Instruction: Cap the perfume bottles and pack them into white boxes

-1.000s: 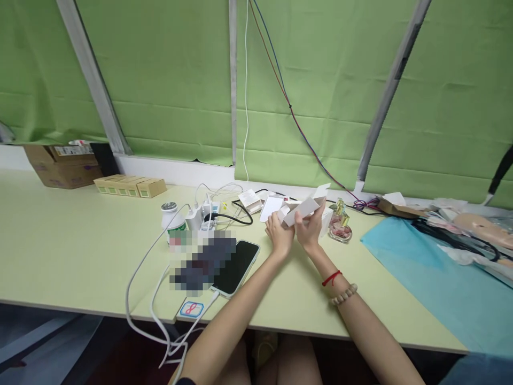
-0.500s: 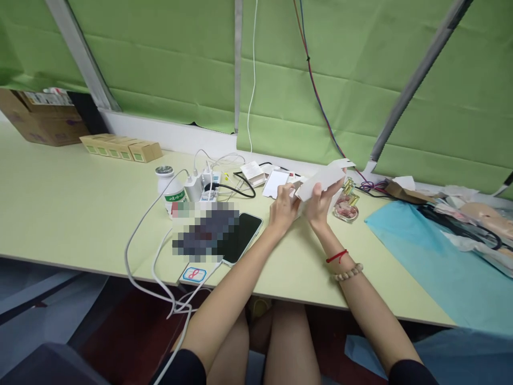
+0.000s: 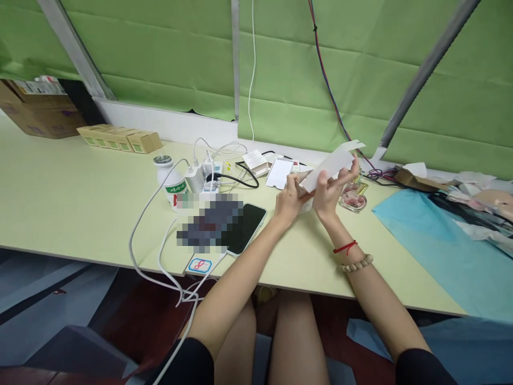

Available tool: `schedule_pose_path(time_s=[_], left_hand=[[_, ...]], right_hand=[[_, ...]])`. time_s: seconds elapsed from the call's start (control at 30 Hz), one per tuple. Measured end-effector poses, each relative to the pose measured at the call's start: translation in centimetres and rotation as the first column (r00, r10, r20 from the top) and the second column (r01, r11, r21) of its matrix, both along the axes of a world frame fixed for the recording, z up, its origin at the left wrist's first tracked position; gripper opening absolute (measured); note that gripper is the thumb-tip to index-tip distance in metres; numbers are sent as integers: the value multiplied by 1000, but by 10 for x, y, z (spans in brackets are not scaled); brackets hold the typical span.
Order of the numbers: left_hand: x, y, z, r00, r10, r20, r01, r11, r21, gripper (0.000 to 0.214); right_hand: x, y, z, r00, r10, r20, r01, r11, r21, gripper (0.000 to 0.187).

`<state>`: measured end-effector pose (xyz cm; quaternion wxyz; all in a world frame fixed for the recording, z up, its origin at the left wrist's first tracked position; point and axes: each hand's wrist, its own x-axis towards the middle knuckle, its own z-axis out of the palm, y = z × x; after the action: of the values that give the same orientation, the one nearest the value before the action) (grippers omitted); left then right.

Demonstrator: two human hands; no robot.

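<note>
Both hands hold a white cardboard box (image 3: pixel 331 164) above the table, tilted with its open flap pointing to the upper right. My left hand (image 3: pixel 289 202) is closed on the lower left end, its fingertips partly hidden by the box. My right hand (image 3: pixel 329 195) grips the near side with the thumb against the white face, and some fingers stretch out beyond it. Just behind my right hand lie clear round containers with pink contents and gold tops (image 3: pixel 353 199). Left of the box, a flat white box (image 3: pixel 279 174) rests on the table.
A black-screened phone (image 3: pixel 246 230) lies beside a blurred-out item. Farther left stand a white bottle (image 3: pixel 170 182) and a power strip (image 3: pixel 212 182) with chargers. Loose white cables (image 3: pixel 134 251) hang over the table edge. Blue sheeting (image 3: pixel 425 235) covers the right side. Small cardboard boxes (image 3: pixel 120 140) line the back left.
The box has tilted up slightly more in my hands. My right fingers have spread out farther past its edge. The whole view has shifted a little.
</note>
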<state>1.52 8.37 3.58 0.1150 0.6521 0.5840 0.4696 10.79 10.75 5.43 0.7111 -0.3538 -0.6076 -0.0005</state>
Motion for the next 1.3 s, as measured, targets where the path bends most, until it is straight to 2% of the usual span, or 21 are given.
schedule_pose_path(time_s=[0.3, 0.5, 0.63, 0.73, 0.9, 1.1, 1.3], left_hand=[[-1, 1, -4, 998, -23, -62, 27, 998, 61, 55], [-1, 4, -8, 998, -30, -50, 35, 993, 111, 60], [-1, 4, -9, 999, -40, -34, 44, 993, 108, 57], [0, 4, -10, 999, -37, -26, 40, 992, 123, 60], [3, 3, -12, 1000, -17, -1, 17, 990, 138, 64], [0, 0, -9, 998, -26, 51, 19, 991, 135, 59], [0, 3, -8, 966, -101, 238, 29, 957, 290, 43]], right_hand=[[-1, 2, -4, 999, 13, 36, -9, 995, -104, 94], [1, 5, -4, 995, 57, 80, -49, 994, -94, 94], [1, 7, -6, 990, 5, 143, 6, 997, -73, 89], [1, 6, -6, 988, -36, 151, 45, 998, -54, 95], [4, 3, -6, 982, -74, 172, 92, 991, -100, 105], [7, 10, -11, 976, -77, 202, 96, 992, -87, 93], [3, 11, -13, 977, 26, 213, -7, 996, -89, 82]])
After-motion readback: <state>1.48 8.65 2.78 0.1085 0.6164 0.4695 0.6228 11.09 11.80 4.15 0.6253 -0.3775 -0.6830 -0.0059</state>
